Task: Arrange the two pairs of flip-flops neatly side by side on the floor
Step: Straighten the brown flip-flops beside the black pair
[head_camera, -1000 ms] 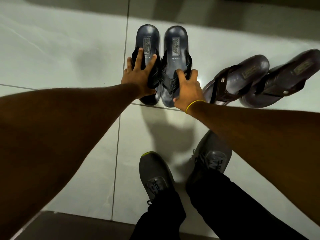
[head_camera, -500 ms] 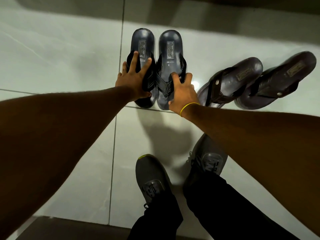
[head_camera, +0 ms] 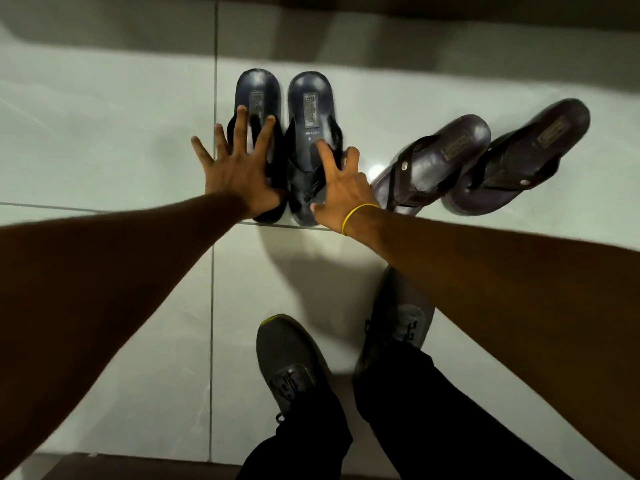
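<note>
The brown pair (head_camera: pixel 485 161) is seen just beyond the right hand (head_camera: pixel 341 192) on its outer side, long axes slanted away, while both it and the left hand (head_camera: pixel 239 171) are spread released over the straight black pair (head_camera: pixel 287 140).

The left hand (head_camera: pixel 239 174) hides the straps of the left black flip-flop (head_camera: pixel 258 95); its label is blurred.

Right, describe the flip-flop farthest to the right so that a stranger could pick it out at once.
Start at the pale tiled floor, where four flip-flops lie in a row beyond the person's grey sneakers. Pass the straight dark blue pair under the hands to the slanted brown pair. The outermost brown flip-flop is the one: it lies at the right end, with a round metal stud on its strap.
</note>
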